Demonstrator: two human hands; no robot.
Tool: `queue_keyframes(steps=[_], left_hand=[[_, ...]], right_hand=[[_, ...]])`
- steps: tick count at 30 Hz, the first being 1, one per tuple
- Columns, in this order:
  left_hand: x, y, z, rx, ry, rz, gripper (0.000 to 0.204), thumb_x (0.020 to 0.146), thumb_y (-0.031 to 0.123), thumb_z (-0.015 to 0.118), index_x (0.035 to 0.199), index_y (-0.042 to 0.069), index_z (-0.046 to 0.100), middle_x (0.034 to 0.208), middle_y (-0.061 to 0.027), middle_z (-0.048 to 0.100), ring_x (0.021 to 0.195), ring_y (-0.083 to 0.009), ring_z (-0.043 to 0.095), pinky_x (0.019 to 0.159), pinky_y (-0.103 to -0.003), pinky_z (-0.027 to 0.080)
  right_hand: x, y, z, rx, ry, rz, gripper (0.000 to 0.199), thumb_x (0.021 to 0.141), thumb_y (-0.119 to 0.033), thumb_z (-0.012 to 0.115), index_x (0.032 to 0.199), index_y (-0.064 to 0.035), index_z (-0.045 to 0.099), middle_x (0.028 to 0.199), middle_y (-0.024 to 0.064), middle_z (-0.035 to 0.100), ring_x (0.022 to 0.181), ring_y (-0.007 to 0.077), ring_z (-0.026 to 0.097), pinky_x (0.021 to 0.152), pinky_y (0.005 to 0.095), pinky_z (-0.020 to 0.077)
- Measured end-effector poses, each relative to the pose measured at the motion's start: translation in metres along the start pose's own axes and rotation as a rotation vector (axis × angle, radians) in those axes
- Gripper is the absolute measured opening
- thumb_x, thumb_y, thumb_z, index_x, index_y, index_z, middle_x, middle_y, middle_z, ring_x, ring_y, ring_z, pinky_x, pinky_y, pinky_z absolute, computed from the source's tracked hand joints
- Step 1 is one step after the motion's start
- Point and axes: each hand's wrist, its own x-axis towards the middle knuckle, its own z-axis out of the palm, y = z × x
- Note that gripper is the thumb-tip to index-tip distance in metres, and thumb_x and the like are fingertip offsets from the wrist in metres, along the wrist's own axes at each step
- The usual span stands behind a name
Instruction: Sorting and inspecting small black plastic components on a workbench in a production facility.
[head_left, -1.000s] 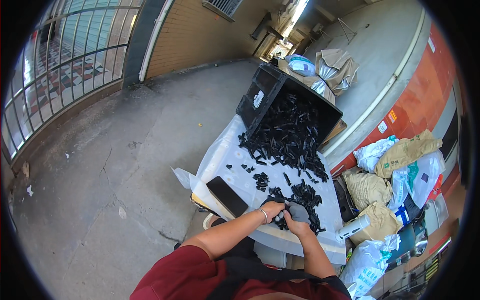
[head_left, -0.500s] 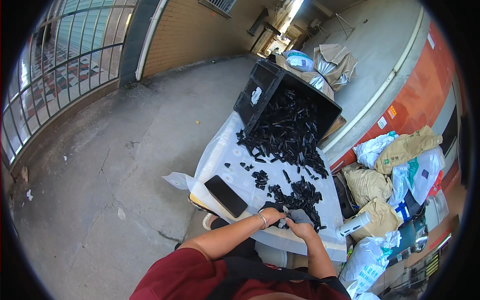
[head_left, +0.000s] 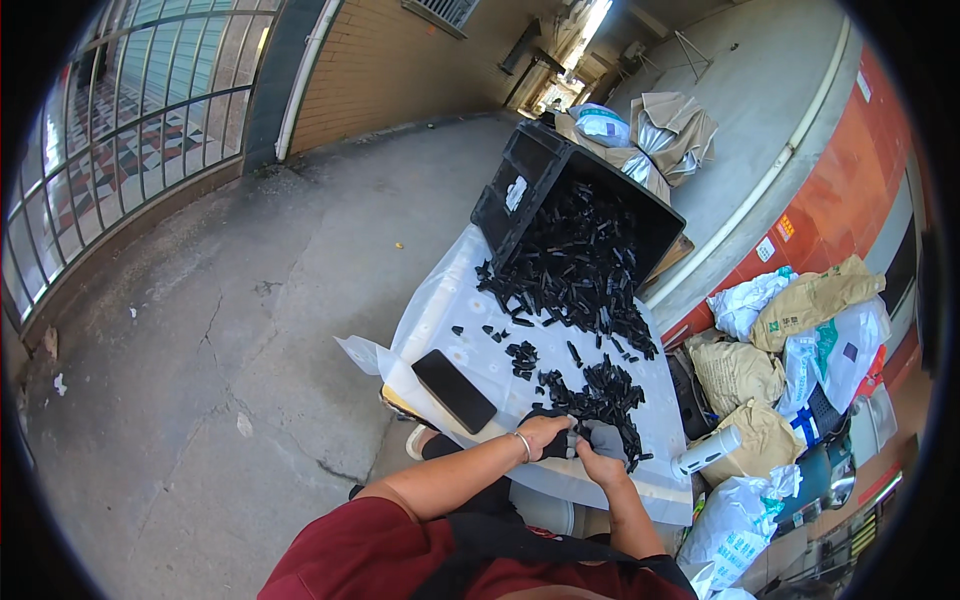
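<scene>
Both hands meet at the near edge of the table, fingers bent together in front of me. My left hand (head_left: pixel 546 435), with a bracelet at its wrist and dark fabric over its fingers, is closed. Against it, my right hand (head_left: pixel 603 462) is closed too, with grey fabric over its fingers. Whatever they grip between them is hidden or too small to make out. Just beyond the fingers lies a small pile of black plastic pieces (head_left: pixel 607 392). A bigger heap of similar pieces (head_left: pixel 575 245) spills from a black crate (head_left: pixel 513 185) tipped on its side.
A phone (head_left: pixel 454 391) lies left of my hands on the white-covered table (head_left: pixel 440 310). Filled sacks (head_left: pixel 738 375) and a white tube (head_left: pixel 708 450) crowd the right side. A metal railing (head_left: pixel 130 130) stands far left beyond the concrete floor (head_left: pixel 300 290).
My hands stay together at the same spot, with only a slight shift of the fingers. The whole view has moved a little. The piles and phone look unchanged.
</scene>
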Motion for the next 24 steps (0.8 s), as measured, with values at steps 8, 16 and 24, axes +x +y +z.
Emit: queue_keyframes(steps=[8, 16, 24], left_hand=[[0.007, -0.01, 0.001, 0.027, -0.195, -0.12, 0.067, 0.08, 0.057, 0.046, 0.12, 0.003, 0.046, 0.123, -0.0129, 0.047, 0.108, -0.0187, 0.046, 0.088, -0.03, 0.037], [-0.007, 0.001, -0.007, -0.067, -0.315, -0.118, 0.03, 0.081, 0.035, 0.053, 0.091, 0.008, 0.056, 0.077, -0.0003, 0.054, 0.064, -0.0103, 0.048, 0.054, -0.028, 0.041], [-0.017, 0.001, 0.001, 0.146, -0.028, -0.027, 0.058, 0.081, 0.047, 0.045, 0.1, -0.007, 0.055, 0.088, -0.0115, 0.057, 0.066, -0.015, 0.049, 0.056, -0.03, 0.04]], right_hand=[[-0.001, 0.0, 0.001, 0.088, -0.079, -0.098, 0.013, 0.073, -0.011, 0.056, 0.067, 0.0006, 0.054, 0.063, 0.0139, 0.054, 0.058, 0.0291, 0.053, 0.054, 0.0353, 0.0417], [-0.002, 0.001, 0.009, 0.043, -0.059, -0.001, 0.01, 0.075, -0.01, 0.056, 0.071, 0.0001, 0.056, 0.061, 0.0135, 0.052, 0.054, 0.0265, 0.05, 0.052, 0.0341, 0.0388], [-0.004, -0.004, 0.002, -0.005, -0.124, 0.055, 0.014, 0.076, -0.013, 0.059, 0.082, -0.001, 0.061, 0.067, 0.014, 0.056, 0.061, 0.0282, 0.054, 0.059, 0.0336, 0.0418]])
